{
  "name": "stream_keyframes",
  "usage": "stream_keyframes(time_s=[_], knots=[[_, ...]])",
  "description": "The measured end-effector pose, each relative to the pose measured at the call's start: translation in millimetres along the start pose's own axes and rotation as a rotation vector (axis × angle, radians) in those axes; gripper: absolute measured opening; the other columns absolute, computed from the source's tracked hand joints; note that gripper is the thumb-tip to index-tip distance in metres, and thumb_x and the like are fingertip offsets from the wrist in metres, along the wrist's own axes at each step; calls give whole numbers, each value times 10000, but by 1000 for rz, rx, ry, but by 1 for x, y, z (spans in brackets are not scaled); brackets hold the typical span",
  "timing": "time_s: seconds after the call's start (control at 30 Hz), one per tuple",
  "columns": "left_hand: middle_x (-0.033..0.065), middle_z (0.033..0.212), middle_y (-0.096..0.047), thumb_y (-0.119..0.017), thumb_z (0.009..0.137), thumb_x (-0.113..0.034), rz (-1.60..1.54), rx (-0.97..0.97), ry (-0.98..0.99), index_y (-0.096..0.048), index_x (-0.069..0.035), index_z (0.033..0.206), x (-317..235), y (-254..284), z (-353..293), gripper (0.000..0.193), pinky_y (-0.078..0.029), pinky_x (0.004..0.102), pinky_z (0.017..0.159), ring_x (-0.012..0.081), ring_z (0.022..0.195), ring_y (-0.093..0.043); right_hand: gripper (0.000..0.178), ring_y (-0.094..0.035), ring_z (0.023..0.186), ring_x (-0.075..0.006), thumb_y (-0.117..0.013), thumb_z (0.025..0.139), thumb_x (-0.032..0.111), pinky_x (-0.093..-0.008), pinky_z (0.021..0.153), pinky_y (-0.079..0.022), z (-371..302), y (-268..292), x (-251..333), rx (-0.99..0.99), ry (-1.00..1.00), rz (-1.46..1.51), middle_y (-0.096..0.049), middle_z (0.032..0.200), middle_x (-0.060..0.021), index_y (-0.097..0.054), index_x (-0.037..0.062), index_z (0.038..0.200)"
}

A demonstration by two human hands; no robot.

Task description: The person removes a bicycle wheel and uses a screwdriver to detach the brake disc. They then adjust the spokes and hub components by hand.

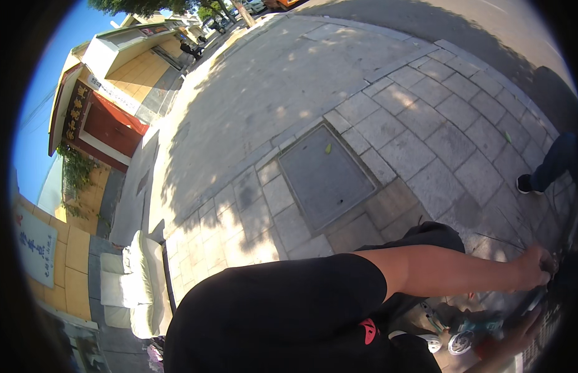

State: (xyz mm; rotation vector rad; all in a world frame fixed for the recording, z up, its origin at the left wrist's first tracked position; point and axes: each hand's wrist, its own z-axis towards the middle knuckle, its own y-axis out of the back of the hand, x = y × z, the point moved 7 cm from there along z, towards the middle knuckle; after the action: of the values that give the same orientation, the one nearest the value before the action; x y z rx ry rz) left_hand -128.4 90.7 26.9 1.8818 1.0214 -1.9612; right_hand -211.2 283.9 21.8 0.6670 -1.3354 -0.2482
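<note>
My left arm stretches across the lower part of the head view to the right edge. There my left hand (pixel 534 267) is closed, its fingers curled at a dark thing lost in shadow that I cannot make out. Below it, my right hand (pixel 520 336) is dim and smeared, beside a dark grid-like surface (pixel 545 329); its fingers are unclear. On the ground under my arms lie a teal object (pixel 481 326) and a round, pale, wheel-like piece (pixel 461 342), close to a white shoe (pixel 432 342). Deep shade hides much of this corner.
Another person's dark trouser leg (pixel 553 165) and black shoe (pixel 524 183) stand at the right. A grey metal cover (pixel 326 177) is set in the paving (pixel 447 140). A pale cushioned sofa (pixel 143 286) stands by the yellow wall at the left. A road runs at the upper right.
</note>
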Motion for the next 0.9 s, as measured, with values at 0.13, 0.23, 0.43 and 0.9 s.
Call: stream_keyframes(time_s=[0.13,0.23,0.43,0.9], knots=[[174,1119,-684,-625,840,77,101,123,60,-650,-11,1146,20,-10,-21,320,-561,385,837,288,1017,-694,565,-691,1107,-240,-497,1063,557,-346,900,-538,41,-8,-13,60,31,-170,-673,1376,-103,-620,196,1479],[190,1070,-698,-575,824,106,185,153,200,-653,8,1114,12,-13,-42,317,-574,394,698,313,922,-712,545,-675,1160,-244,-454,1081,539,-342,944,-540,71,-4,-47,-52,487,-525,-632,1437,-108,-604,218,1495],[191,957,-725,-517,817,103,280,218,223,-698,17,1104,1,-5,-61,350,-561,401,631,312,858,-722,468,-654,1229,-252,-477,1095,424,-372,978,-557,58,-3,-38,58,-133,29,-600,1463,-143,-615,187,1474],[193,912,-748,-524,814,91,248,153,27,-748,53,972,39,29,-40,278,-550,377,710,254,896,-715,493,-698,994,-221,-585,1066,384,-315,876,-557,107,-44,-104,303,19,16,-721,1160,-136,-646,-13,1352]])
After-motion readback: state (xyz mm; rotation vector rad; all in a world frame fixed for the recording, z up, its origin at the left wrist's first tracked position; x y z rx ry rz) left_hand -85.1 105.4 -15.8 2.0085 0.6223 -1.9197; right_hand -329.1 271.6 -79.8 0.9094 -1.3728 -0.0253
